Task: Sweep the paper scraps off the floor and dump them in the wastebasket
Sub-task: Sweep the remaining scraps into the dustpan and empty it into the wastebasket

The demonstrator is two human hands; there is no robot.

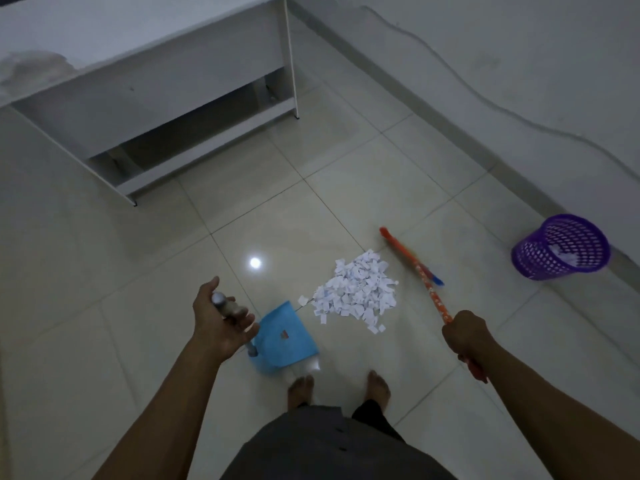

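A heap of white paper scraps (356,291) lies on the tiled floor ahead of my feet. My left hand (220,318) grips the grey upright handle of a blue dustpan (285,336), which rests on the floor just left of the heap, its lip toward the scraps. My right hand (465,336) is closed around the orange stick of a broom (412,265). The broom's orange and blue head sits on the floor right of the heap. A purple mesh wastebasket (561,251) stands at the far right, with some white scraps inside.
A white desk (145,81) with a low shelf stands at the upper left. A wall with a grey skirting and a cable (485,98) runs along the right. My bare feet (337,389) are just behind the dustpan. A lamp glare (255,262) shines on the tiles.
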